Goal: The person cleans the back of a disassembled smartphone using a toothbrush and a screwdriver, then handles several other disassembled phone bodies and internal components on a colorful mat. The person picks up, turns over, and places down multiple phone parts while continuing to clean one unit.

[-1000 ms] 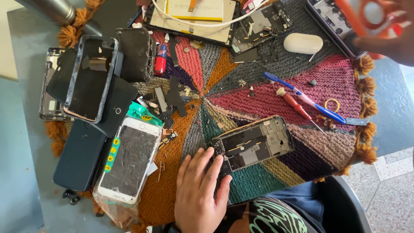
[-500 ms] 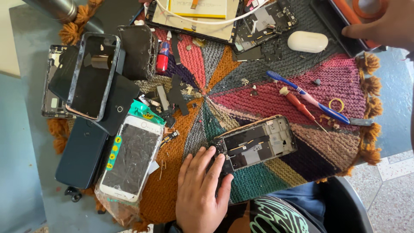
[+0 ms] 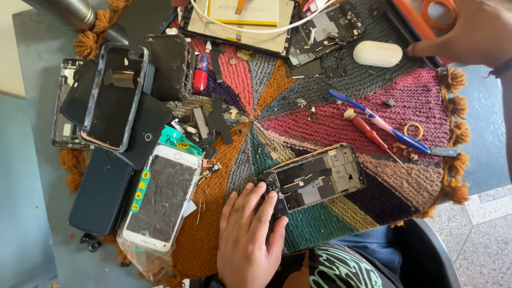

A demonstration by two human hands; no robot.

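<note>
My left hand (image 3: pixel 246 240) lies flat on the knitted multicoloured mat (image 3: pixel 320 106), fingers spread. Its fingertips rest on the near end of an opened phone frame (image 3: pixel 320 176) with its insides showing. My right hand (image 3: pixel 469 29) is at the top right, over an orange-edged tray (image 3: pixel 413 24). One finger points toward a white oval earbud case (image 3: pixel 377 53). Whether that hand grips anything is hidden by the picture's edge.
A white phone with a cracked screen in a plastic bag (image 3: pixel 162 200) lies at the left. Dark phones and cases (image 3: pixel 114 96) are stacked beside it. A blue toothbrush (image 3: pixel 378 122), a red screwdriver (image 3: pixel 370 133) and small loose parts lie on the mat. An opened tablet (image 3: pixel 240 18) sits at the top.
My right hand has come lower and further left into view at the top right. My left hand and the opened phone have stayed put.
</note>
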